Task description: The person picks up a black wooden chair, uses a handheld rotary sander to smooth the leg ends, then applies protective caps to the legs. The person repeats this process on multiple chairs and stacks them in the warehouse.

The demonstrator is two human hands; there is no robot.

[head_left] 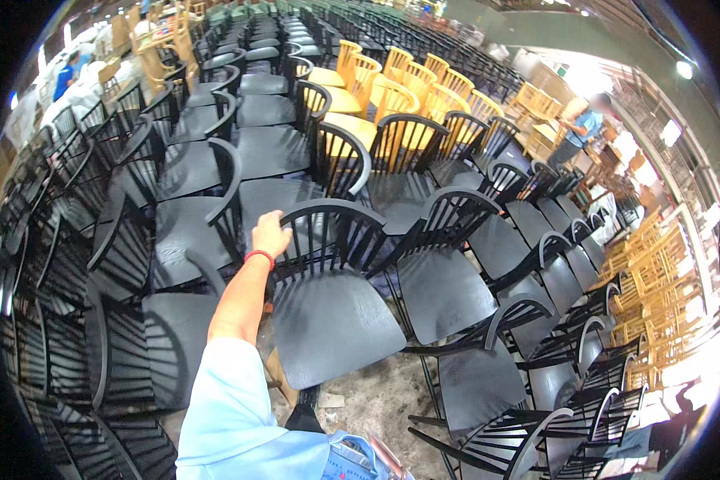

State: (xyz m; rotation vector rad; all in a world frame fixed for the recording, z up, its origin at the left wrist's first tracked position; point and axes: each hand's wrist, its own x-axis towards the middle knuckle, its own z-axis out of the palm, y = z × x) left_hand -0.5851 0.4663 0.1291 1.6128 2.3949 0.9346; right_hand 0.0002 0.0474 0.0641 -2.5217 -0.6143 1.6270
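Observation:
My left hand (271, 237), with a red bracelet at the wrist, is closed around the left end of the curved top rail of a black spindle-back chair (336, 320). This chair stands just ahead of me, its wide seat turned toward me. To its right is another black chair (444, 292) of the same kind, close beside it. A further black chair (180, 328) stands left of my forearm. My right hand is not in view.
Rows of black chairs (272, 152) fill the space ahead and on both sides. Yellow chairs (400, 100) stand among them farther off. Pale wooden chairs (656, 296) are stacked at right. A person in blue (584, 128) stands back right; another person (66, 78) is far left. Stained floor (376, 400) shows near my foot.

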